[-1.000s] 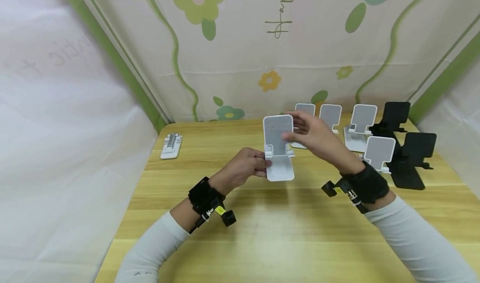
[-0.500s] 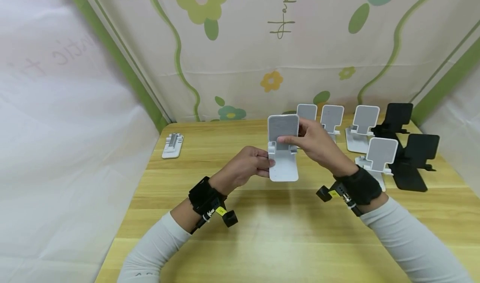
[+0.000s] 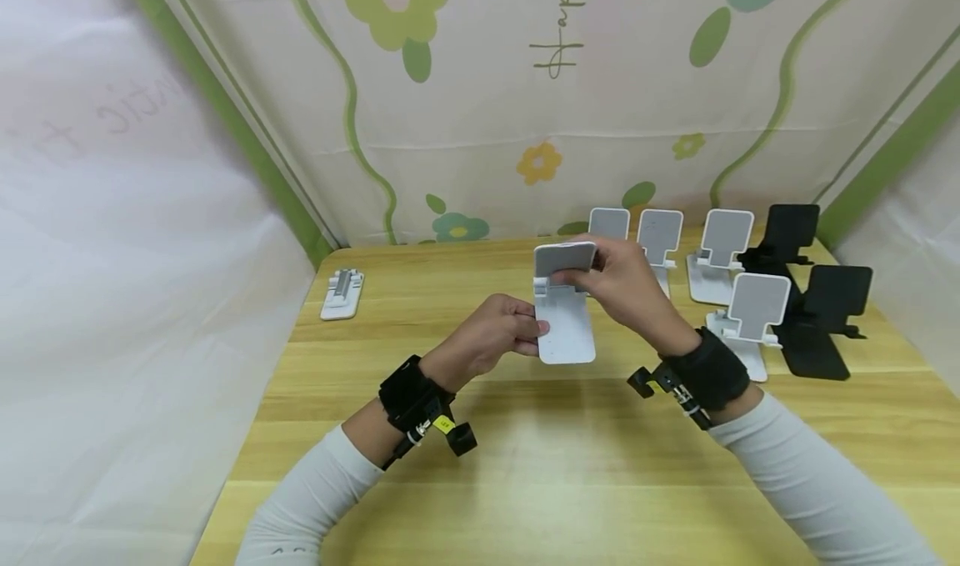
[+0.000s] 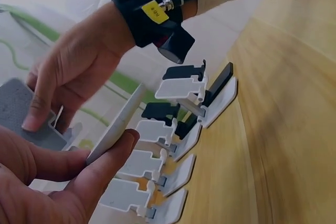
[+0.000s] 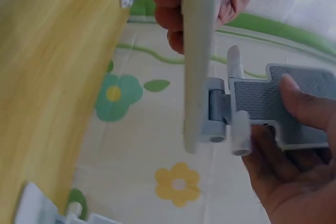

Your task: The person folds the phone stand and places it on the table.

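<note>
A white folding phone stand [image 3: 566, 328] with a grey padded plate is held up above the table between both hands. My left hand [image 3: 498, 333] pinches the left edge of its white base between thumb and fingers. With thumb on the grey pad and fingers behind, my right hand [image 3: 626, 287] grips the upper plate [image 5: 310, 90]. That plate leans toward me over the base, and the hinge [image 5: 217, 109] between them shows in the right wrist view. The base [image 4: 118, 124] appears edge-on in the left wrist view.
Several unfolded white stands [image 3: 726, 237] and two black stands [image 3: 836, 299] sit at the right and back right of the wooden table [image 3: 525, 483]. One folded white stand [image 3: 342, 293] lies at the far left. A flowered curtain [image 3: 465, 107] hangs behind.
My right hand has shifted its grip onto the face of the upper plate, and the plate has tilted forward toward me. The left hand keeps its hold on the base.
</note>
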A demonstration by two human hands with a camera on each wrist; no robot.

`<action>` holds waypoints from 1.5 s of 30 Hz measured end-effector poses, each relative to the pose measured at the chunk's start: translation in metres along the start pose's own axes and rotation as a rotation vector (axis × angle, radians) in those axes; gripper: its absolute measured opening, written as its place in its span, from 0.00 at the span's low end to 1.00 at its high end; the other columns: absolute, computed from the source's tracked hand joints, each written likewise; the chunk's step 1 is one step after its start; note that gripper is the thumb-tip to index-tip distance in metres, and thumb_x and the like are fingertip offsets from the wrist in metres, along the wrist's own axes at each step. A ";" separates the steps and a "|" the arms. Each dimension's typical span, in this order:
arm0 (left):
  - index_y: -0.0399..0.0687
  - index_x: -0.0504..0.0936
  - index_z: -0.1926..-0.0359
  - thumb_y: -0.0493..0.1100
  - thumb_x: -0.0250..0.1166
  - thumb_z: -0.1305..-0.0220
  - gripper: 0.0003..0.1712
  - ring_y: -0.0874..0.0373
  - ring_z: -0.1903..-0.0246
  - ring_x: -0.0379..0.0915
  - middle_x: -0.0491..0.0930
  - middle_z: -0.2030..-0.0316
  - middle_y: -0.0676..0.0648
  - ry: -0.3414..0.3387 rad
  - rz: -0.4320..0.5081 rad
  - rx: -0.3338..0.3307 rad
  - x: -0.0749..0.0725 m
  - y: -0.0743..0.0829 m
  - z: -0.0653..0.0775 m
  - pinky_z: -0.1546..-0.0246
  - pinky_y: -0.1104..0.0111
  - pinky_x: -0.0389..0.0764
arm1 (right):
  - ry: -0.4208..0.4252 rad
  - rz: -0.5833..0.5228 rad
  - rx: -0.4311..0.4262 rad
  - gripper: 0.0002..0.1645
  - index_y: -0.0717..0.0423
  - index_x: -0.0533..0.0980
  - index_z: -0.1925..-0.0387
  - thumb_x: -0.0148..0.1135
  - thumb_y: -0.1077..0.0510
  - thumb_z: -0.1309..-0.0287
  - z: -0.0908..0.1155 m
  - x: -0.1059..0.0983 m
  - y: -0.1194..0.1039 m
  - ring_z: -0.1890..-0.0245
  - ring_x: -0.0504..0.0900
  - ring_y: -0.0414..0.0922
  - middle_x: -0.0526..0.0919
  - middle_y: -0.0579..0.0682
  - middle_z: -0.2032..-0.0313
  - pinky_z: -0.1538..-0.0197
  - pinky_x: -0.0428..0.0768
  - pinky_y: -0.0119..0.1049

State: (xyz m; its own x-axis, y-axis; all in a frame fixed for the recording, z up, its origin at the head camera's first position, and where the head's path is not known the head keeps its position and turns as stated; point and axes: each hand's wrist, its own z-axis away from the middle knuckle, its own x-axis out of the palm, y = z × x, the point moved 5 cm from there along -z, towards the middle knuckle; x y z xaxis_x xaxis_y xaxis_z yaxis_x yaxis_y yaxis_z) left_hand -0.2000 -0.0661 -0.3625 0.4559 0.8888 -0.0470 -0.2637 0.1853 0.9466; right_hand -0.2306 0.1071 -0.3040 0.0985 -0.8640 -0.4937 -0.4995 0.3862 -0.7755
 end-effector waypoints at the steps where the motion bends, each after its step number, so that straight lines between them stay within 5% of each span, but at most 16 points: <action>1: 0.26 0.81 0.45 0.33 0.59 0.26 0.15 0.49 0.56 0.88 0.85 0.48 0.32 0.007 -0.003 -0.003 -0.001 -0.001 0.000 0.52 0.61 0.89 | 0.019 0.037 -0.044 0.26 0.53 0.82 0.43 0.76 0.60 0.44 0.000 0.000 -0.004 0.51 0.87 0.49 0.88 0.54 0.50 0.50 0.86 0.43; 8: 0.28 0.82 0.47 0.34 0.61 0.27 0.14 0.48 0.56 0.88 0.86 0.51 0.34 0.063 -0.009 -0.028 -0.010 -0.009 -0.004 0.48 0.55 0.87 | 0.179 0.234 -0.384 0.19 0.56 0.86 0.52 0.75 0.69 0.46 0.000 -0.007 -0.034 0.54 0.82 0.49 0.84 0.53 0.56 0.52 0.79 0.32; 17: 0.27 0.83 0.48 0.34 0.61 0.27 0.14 0.51 0.59 0.88 0.86 0.51 0.33 0.078 -0.003 -0.034 -0.019 -0.007 -0.005 0.53 0.61 0.89 | 0.153 0.336 -0.492 0.12 0.61 0.86 0.62 0.74 0.74 0.48 0.006 0.002 -0.050 0.60 0.80 0.51 0.83 0.55 0.64 0.60 0.79 0.39; 24: 0.25 0.82 0.45 0.32 0.57 0.26 0.16 0.58 0.60 0.86 0.83 0.47 0.33 0.126 0.063 0.008 -0.037 0.006 -0.003 0.60 0.73 0.88 | 0.139 0.438 -0.674 0.09 0.61 0.84 0.67 0.73 0.74 0.47 0.024 0.028 -0.051 0.63 0.83 0.51 0.82 0.54 0.67 0.61 0.85 0.42; 31: 0.27 0.80 0.40 0.33 0.55 0.23 0.18 0.55 0.56 0.87 0.82 0.44 0.31 0.129 0.114 0.041 -0.045 0.017 0.001 0.56 0.71 0.88 | 0.178 0.546 -0.791 0.07 0.62 0.83 0.68 0.75 0.72 0.47 0.037 0.048 -0.045 0.70 0.80 0.47 0.81 0.52 0.70 0.66 0.83 0.38; 39: 0.27 0.78 0.39 0.33 0.54 0.23 0.18 0.55 0.54 0.87 0.81 0.42 0.31 0.127 0.121 0.036 -0.047 0.014 0.000 0.54 0.70 0.88 | 0.115 0.492 -0.713 0.10 0.61 0.83 0.65 0.76 0.70 0.48 0.035 0.050 -0.037 0.65 0.80 0.48 0.82 0.52 0.66 0.62 0.82 0.39; 45: 0.26 0.78 0.39 0.33 0.54 0.23 0.18 0.54 0.53 0.87 0.81 0.43 0.31 0.127 0.117 0.039 -0.049 0.014 0.002 0.54 0.69 0.88 | 0.004 0.204 -0.328 0.19 0.61 0.79 0.51 0.76 0.59 0.42 0.023 0.036 -0.020 0.53 0.77 0.51 0.80 0.55 0.53 0.49 0.80 0.44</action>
State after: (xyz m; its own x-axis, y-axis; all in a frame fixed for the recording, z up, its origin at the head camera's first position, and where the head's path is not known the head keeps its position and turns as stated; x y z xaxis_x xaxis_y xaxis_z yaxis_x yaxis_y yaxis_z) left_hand -0.2238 -0.1077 -0.3464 0.3121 0.9497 0.0261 -0.2738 0.0636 0.9597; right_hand -0.1976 0.0755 -0.3152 -0.0345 -0.7818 -0.6226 -0.7576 0.4267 -0.4939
